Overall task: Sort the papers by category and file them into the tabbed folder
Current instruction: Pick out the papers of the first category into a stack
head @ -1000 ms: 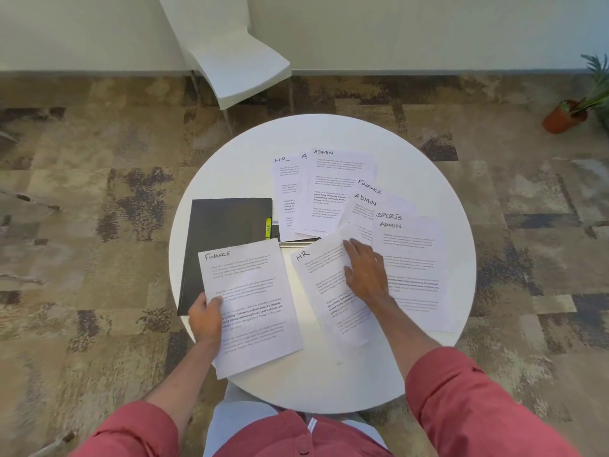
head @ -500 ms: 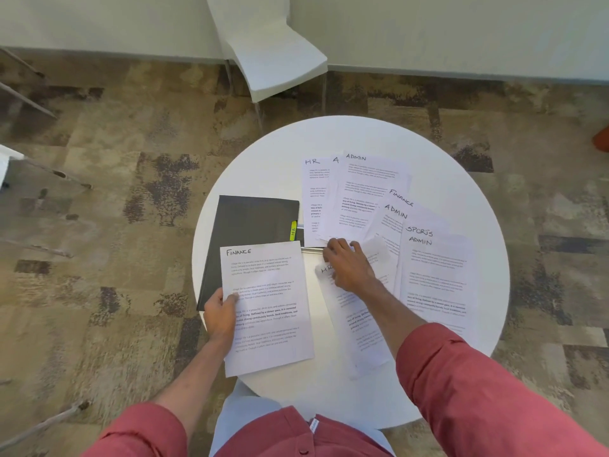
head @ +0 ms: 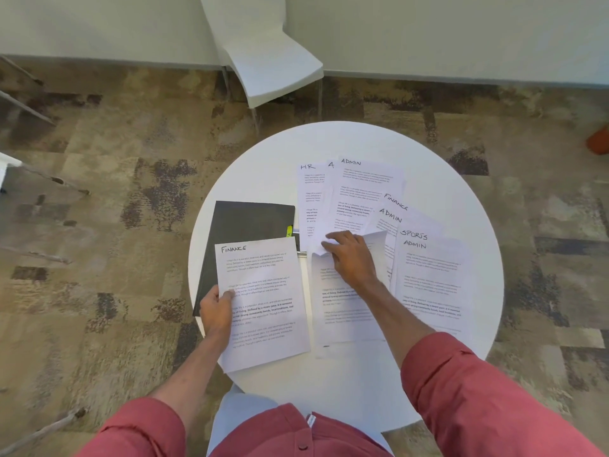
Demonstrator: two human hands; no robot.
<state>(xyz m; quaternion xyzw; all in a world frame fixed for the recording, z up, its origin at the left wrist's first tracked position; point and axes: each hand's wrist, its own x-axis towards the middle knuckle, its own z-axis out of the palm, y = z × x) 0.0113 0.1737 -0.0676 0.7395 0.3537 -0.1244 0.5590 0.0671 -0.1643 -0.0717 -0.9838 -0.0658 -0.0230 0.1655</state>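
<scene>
White printed sheets with handwritten headings [head: 359, 196] lie fanned across the right half of the round white table [head: 461, 199]. The left hand [head: 217, 311] pinches a sheet headed FINANCE [head: 263, 301] at centre left, partly over a closed black folder with a yellow tab [head: 247, 222]. The right hand [head: 352, 258] curls the top edge of a centre sheet [head: 346, 308], seemingly gripping it.

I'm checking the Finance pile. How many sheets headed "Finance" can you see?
2. One Finance sheet is held by the left hand, lying over the black folder. Another peeks out among the overlapping sheets farther back. More may be hidden.
</scene>
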